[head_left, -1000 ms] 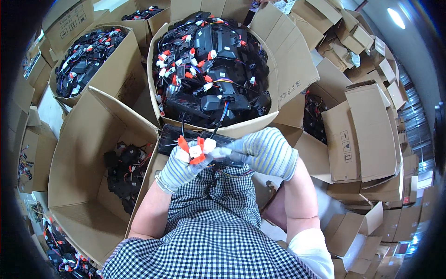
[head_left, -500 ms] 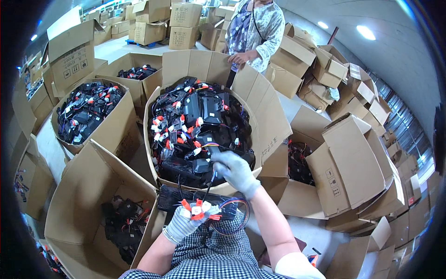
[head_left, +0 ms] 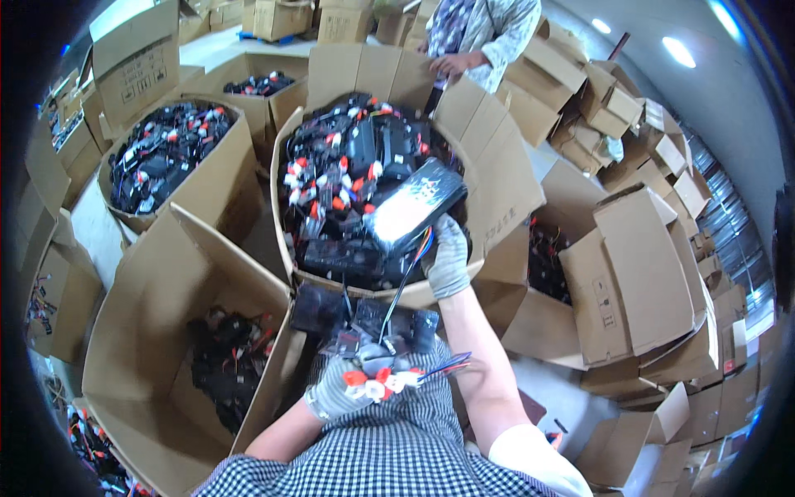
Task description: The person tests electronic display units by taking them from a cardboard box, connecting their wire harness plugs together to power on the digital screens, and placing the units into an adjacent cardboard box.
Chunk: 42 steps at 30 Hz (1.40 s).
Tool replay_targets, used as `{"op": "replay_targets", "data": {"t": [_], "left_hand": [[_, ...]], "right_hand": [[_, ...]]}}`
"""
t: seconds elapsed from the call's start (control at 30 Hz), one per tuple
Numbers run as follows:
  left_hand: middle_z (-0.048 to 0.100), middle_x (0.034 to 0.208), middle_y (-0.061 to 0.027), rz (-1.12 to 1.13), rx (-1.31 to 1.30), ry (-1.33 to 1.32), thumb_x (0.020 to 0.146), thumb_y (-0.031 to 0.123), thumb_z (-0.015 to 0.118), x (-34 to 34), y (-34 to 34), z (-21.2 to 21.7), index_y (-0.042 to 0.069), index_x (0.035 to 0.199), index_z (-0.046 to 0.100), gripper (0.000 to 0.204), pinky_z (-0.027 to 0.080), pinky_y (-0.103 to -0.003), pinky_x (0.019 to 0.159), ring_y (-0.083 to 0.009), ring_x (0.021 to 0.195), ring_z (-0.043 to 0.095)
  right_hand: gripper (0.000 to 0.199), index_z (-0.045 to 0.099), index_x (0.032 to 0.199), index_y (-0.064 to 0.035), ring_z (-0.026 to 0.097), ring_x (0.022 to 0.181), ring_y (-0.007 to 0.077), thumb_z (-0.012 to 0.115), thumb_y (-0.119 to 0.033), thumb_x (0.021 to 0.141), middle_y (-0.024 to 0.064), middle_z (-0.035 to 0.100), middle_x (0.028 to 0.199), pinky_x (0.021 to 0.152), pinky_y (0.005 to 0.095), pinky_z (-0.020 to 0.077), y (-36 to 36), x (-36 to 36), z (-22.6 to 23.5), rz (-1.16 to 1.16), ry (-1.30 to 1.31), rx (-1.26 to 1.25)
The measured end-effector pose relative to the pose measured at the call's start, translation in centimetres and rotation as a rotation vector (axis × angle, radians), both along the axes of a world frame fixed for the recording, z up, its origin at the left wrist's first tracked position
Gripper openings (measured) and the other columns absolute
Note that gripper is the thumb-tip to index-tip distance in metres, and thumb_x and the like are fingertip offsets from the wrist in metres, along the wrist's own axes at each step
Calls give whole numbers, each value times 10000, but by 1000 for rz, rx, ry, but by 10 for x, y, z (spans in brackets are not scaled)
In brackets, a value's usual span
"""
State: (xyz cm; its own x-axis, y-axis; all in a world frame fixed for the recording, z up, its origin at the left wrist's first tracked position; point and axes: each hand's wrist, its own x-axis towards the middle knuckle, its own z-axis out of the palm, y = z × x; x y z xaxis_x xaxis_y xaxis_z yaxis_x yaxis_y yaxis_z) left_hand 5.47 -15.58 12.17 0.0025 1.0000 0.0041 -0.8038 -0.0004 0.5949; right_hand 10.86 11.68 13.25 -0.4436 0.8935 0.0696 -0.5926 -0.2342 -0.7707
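Overhead, right hand [head_left: 448,263] fingers pinching glossy black rectangular module [head_left: 414,205], left hand [head_left: 341,389] clutching red-and-white connectors [head_left: 377,381]

Module [head_left: 411,207] is held by right hand [head_left: 448,261] over middle box [head_left: 497,178] (wired units inside); left hand [head_left: 344,388] is kept nearer, low.

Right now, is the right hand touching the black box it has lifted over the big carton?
Touching. The head view shows the gloved right hand gripping the lower end of the glossy black box, fingers wrapped on it above the full carton.
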Motion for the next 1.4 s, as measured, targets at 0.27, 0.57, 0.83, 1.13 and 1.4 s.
{"op": "replay_targets", "data": {"t": [0.27, 0.57, 0.83, 1.13, 1.4], "left_hand": [[614, 830, -3, 252, 217, 1063, 756, 103, 653, 8, 3, 19, 89, 949, 649, 194, 443, -298, 682, -180, 762, 583], [642, 864, -121, 278, 24, 547, 828, 219, 639, -8, 14, 27, 11, 869, 571, 222, 513, -378, 796, -258, 864, 647], [668, 881, -88, 325, 241, 1368, 845, 186, 639, -22, 44, 52, -6, 955, 654, 221, 520, -320, 744, -184, 819, 648], [503, 800, 3, 1178, 268, 1077, 848, 363, 660, -80, 73, 167, 102, 949, 449, 350, 423, -237, 546, -59, 635, 494], [551, 827, 37, 1753, 314, 827, 905, 420, 556, -177, -9, 246, 61, 1164, 565, 442, 374, -178, 561, -35, 640, 465]], "right_hand": [[162, 606, 1011, -87, 603, 859, 162, 582, -205, 903, 30, 625, 976, 751, 314, 519, 1, 50, -54, 297, -119, 26], [645, 409, 1355, -4, 499, 612, 63, 550, -440, 901, 41, 622, 901, 605, 175, 407, -143, 148, 84, 903, -360, 193], [460, 577, 1209, -40, 509, 1138, 250, 556, -386, 905, 138, 510, 1281, 997, 377, 369, -166, 159, 32, 399, -354, 521], [447, 495, 1285, 4, 542, 776, 82, 580, -225, 911, 24, 606, 1017, 680, 183, 434, -195, 204, 27, 578, -165, 159], [362, 584, 1174, -9, 484, 637, 60, 567, -262, 916, -3, 579, 752, 587, 176, 383, -195, 200, 7, 446, -338, 4]]}}
